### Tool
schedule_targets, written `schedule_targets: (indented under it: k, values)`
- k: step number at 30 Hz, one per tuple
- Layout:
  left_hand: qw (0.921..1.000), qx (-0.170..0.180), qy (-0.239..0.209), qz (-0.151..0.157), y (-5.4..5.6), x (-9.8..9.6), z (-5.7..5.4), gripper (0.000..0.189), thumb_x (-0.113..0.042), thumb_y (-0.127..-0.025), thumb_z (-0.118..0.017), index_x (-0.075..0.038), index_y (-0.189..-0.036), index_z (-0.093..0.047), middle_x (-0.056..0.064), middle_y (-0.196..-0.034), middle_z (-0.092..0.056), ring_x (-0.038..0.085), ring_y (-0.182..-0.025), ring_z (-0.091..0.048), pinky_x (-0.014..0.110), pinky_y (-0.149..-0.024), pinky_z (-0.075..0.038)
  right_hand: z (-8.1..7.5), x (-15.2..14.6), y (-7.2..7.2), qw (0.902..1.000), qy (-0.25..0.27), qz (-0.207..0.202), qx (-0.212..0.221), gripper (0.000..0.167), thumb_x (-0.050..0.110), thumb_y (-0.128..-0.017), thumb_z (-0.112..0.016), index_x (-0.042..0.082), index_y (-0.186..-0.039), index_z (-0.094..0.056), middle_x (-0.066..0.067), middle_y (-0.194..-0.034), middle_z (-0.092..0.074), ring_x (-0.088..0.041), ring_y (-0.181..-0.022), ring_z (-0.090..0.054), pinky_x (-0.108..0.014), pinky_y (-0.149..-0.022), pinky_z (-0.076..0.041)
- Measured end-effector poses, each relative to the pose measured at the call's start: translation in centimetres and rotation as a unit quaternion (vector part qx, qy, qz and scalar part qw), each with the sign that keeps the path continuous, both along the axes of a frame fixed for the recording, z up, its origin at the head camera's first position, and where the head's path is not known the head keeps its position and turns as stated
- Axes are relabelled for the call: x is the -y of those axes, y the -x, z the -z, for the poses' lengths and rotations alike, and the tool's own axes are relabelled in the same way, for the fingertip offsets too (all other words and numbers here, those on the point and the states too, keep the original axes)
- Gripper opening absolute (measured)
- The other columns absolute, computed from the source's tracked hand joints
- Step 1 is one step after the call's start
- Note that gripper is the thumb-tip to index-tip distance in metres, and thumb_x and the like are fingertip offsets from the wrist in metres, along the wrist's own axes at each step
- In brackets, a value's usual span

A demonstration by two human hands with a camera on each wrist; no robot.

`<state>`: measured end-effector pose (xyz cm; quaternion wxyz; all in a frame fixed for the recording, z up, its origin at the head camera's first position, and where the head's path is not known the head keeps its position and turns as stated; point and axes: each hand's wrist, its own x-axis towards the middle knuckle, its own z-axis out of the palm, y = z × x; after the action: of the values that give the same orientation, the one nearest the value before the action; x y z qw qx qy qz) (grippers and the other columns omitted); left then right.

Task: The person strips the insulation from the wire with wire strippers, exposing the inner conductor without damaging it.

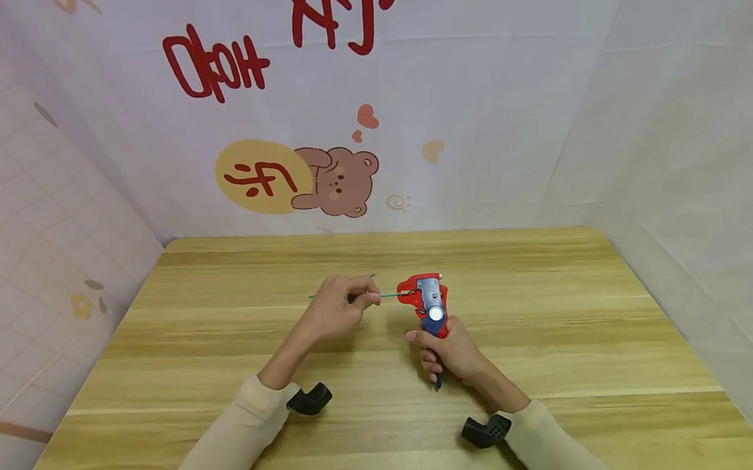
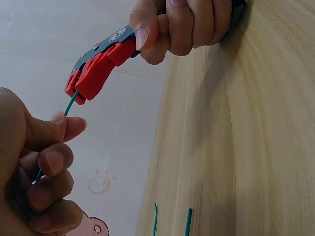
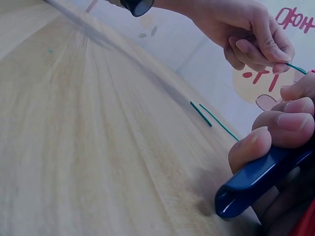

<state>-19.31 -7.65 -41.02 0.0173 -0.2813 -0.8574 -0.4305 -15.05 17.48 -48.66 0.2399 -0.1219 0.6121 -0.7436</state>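
A thin green wire point(image 1: 389, 295) is pinched between the thumb and index finger of my left hand point(image 1: 341, 309). Its far end sits between the red jaws of a red and blue wire stripper point(image 1: 429, 296). My right hand point(image 1: 451, 352) grips the stripper's handles, fingers wrapped round them. Seen from the left wrist, the held wire point(image 2: 71, 102) runs straight into the red mouth of the tool, which is raised off the table. Inside the jaws the wire's tip is hidden.
Two more green pieces lie on the wooden table point(image 1: 547, 311): a longer wire point(image 3: 221, 126) and a shorter wire point(image 3: 201, 114). A tiny green bit point(image 3: 49, 50) is farther off. Printed white sheets point(image 1: 484, 101) stand behind and beside the table. Black wrist mounts point(image 1: 310, 399) sit by both sleeves.
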Motion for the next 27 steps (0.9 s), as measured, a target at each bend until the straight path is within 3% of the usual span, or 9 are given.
schedule_targets:
  k: [15,22,27]
  values:
    - [0.9999,0.007,-0.007,-0.009,0.0,1.4,-0.1,0.022,-0.011,-0.099,-0.066,-0.02,-0.08,-0.071,-0.007,-0.06,-0.046,0.005,-0.055,-0.037,0.022,-0.054,-0.032,0.0,0.6,0.1,0.9999,0.009,-0.01,0.001,0.033,0.026,-0.1,-0.068,0.006,-0.088,-0.045,0.003,-0.058,-0.046,-0.013,-0.045,-0.046,-0.029,-0.047,-0.05]
    - [0.9977,0.012,-0.021,-0.063,0.4,5.1,-0.4,0.024,-0.007,-0.102,-0.061,-0.018,-0.081,-0.069,-0.004,-0.059,-0.043,0.007,-0.053,-0.032,0.024,-0.053,-0.03,0.1,0.1,0.1,0.9985,0.039,0.034,0.019,0.028,0.022,-0.102,-0.063,0.009,-0.086,-0.044,0.004,-0.057,-0.045,-0.01,-0.044,-0.045,-0.028,-0.046,-0.049]
    - [0.9989,0.035,-0.022,-0.02,0.6,5.6,-0.8,0.019,-0.016,-0.104,-0.061,-0.018,-0.089,-0.072,-0.003,-0.062,-0.046,0.007,-0.055,-0.035,0.023,-0.054,-0.031,-0.1,0.2,-0.1,0.9998,0.004,0.013,-0.015,0.031,0.024,-0.101,-0.065,0.004,-0.092,-0.044,0.002,-0.061,-0.05,-0.014,-0.048,-0.05,-0.031,-0.051,-0.055]
